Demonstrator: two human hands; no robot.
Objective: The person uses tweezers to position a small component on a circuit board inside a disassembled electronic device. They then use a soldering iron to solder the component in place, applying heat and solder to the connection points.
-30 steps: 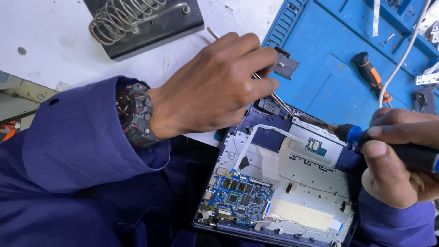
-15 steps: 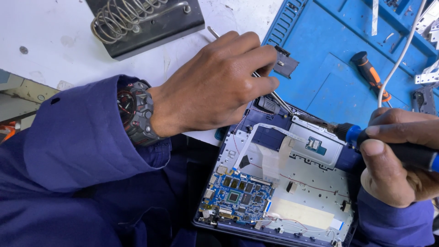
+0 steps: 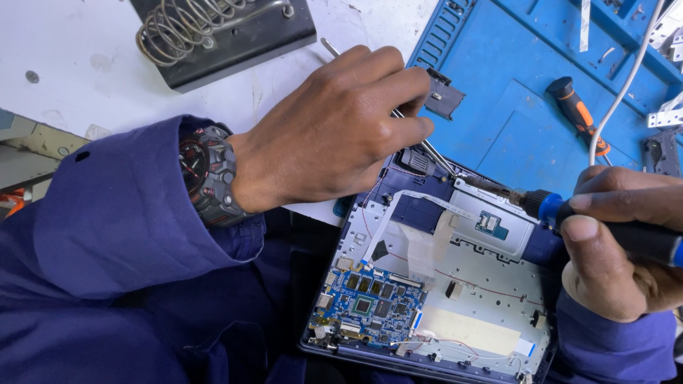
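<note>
Opened device (image 3: 441, 284) lying at near centre, half on blue mat (image 3: 512, 107), internals facing up: green circuit board (image 3: 366, 306) at near left, metal shield plate (image 3: 484, 284) covering rest. Left hand (image 3: 334, 128) curling narrow, pinching thin tweezers (image 3: 427, 146); tips reaching far edge of device. Right hand (image 3: 626, 242) closing around soldering iron (image 3: 562, 210), tip resting on far right part of plate. Orange-handled screwdriver (image 3: 576, 114) lying on mat, far right. Coil stand (image 3: 213, 32) sitting far left on white bench. Wristwatch (image 3: 206, 174) showing on left wrist.
</note>
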